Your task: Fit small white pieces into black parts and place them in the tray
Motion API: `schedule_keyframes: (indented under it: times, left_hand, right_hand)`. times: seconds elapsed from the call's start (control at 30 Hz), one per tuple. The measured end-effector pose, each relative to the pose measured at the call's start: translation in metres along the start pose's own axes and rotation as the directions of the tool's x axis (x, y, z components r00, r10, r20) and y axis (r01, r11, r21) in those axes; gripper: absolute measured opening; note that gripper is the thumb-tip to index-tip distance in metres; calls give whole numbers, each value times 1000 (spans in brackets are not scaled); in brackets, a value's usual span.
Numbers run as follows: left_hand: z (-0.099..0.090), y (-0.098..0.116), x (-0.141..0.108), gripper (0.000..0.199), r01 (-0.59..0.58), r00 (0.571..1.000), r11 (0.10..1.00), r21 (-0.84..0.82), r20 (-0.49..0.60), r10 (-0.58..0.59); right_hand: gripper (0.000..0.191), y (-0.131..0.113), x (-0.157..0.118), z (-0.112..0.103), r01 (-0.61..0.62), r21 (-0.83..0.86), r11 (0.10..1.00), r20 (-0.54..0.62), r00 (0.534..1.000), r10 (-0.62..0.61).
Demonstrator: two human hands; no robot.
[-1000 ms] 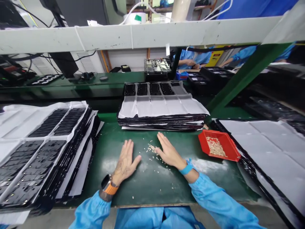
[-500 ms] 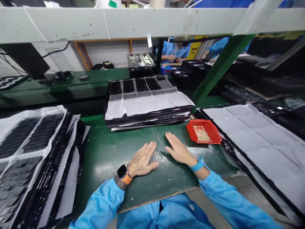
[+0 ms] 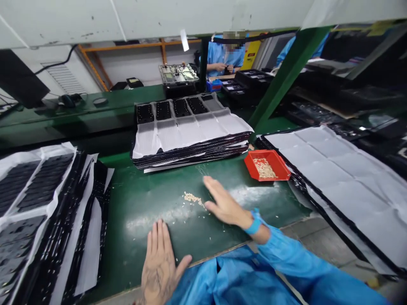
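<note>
On the green tabletop lies a small heap of tiny beige pieces, with loose ones scattered round it. Just right of the heap is my right hand, fingers stretched out, a blue band at its wrist. My left hand lies flat near the front edge, palm down, thumb spread. Neither hand holds anything. Behind my right hand stands a red tray with more of the beige pieces in it. What kind of pieces they are is too small to tell.
A stack of black trays with white sheets stands at the back. Another stack leans at the left, and white-covered trays lie at the right. A green post rises behind. A co-worker sits beyond.
My left hand has drawn back toward the front edge and left. My right hand has shifted slightly left. The heap of beige pieces now shows between them.
</note>
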State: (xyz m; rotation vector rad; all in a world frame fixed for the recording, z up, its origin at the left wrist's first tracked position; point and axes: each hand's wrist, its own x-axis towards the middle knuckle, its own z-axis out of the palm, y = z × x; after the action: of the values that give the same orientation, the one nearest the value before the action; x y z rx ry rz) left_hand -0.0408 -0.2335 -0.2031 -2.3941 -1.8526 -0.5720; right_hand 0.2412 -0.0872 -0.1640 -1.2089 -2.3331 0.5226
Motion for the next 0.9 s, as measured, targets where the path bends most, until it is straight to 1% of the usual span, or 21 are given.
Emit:
schedule_keyframes:
  times: [0.07, 0.1, 0.17, 0.23, 0.3, 0.33, 0.4, 0.43, 0.47, 0.5, 0.53, 0.57, 0.6, 0.63, 0.67, 0.7, 0.73, 0.77, 0.8, 0.87, 0.9]
  left_hand:
    - [4, 7, 34, 114, -78, 997, 997, -29, 26, 79]
    - [6, 10, 53, 115, -110, 993, 993, -52, 29, 112]
    - [13, 16, 89, 111, -132, 989, 984, -117, 50, 138]
    - [23, 22, 123, 105, -99, 990, 971, -218, 72, 117]
    - [30, 24, 149, 98, -49, 993, 939, -340, 83, 81]
    - [30, 22, 157, 94, -32, 994, 925, -378, 83, 68]
    - [21, 9, 159, 85, 13, 997, 913, -407, 72, 18]
    - [12, -1, 151, 80, 57, 997, 906, -419, 63, -33]
    - [1, -12, 135, 76, 120, 993, 888, -444, 62, -103]
    - [-11, -22, 112, 72, 194, 981, 858, -476, 72, -182]
    - [-21, -29, 84, 68, 309, 946, 718, -624, 119, -303]
    - [-30, -33, 52, 65, 398, 905, 523, -753, 229, -359]
    - [-35, -32, 20, 61, 468, 867, 303, -830, 367, -336]
    - [-36, -26, -9, 60, 553, 816, 71, -830, 522, -247]
    - [-33, -15, -35, 63, 650, 734, -137, -748, 664, -145]
    - [-25, -1, -54, 65, 724, 637, -303, -619, 769, -49]
    - [-13, 15, -66, 62, 752, 553, -438, -493, 833, 12]
    - [1, 31, -71, 55, 740, 496, -544, -396, 867, 42]
    - [16, 46, -71, 46, 714, 459, -621, -324, 886, 66]
    - [46, 68, -59, 38, 700, 448, -665, -261, 886, 123]
    - [59, 75, -49, 40, 704, 446, -675, -223, 878, 175]
  right_hand:
    - [74, 31, -34, -18, -191, -107, 976, -100, 978, 180]
    - [76, 41, -49, -22, -261, -155, 953, -131, 961, 242]
    - [87, 44, -64, -16, -289, -236, 928, -124, 956, 267]
    - [92, 26, -58, 6, -250, -252, 935, -79, 968, 237]
    - [93, -6, -33, 33, -202, -196, 960, -33, 979, 199]
    - [93, -21, -17, 44, -179, -147, 973, -7, 984, 180]
    - [93, -44, 12, 56, -126, -28, 992, 42, 991, 127]
    - [90, -48, 23, 56, -92, 22, 995, 64, 994, 91]
    - [87, -48, 30, 52, -59, 65, 996, 77, 996, 54]
    - [85, -42, 34, 45, -28, 97, 995, 80, 997, 21]
    - [82, -32, 35, 36, -7, 113, 994, 72, 997, -1]
    - [81, -21, 35, 26, -4, 111, 994, 59, 998, -3]
    - [80, -10, 34, 18, -17, 96, 995, 44, 999, 12]
    - [80, -1, 32, 13, -50, 60, 997, 38, 998, 48]
    - [81, 4, 29, 12, -85, 21, 996, 46, 995, 84]
    - [84, 4, 26, 14, -103, -9, 995, 67, 992, 104]
    - [88, -2, 23, 19, -99, -30, 995, 98, 990, 101]
    - [91, -11, 19, 27, -67, -33, 997, 138, 988, 71]
    - [94, -22, 17, 35, -12, -19, 1000, 179, 984, 16]
    - [91, -40, 16, 46, 94, 49, 994, 217, 971, -102]
    - [89, -43, 19, 47, 120, 81, 989, 207, 969, -135]
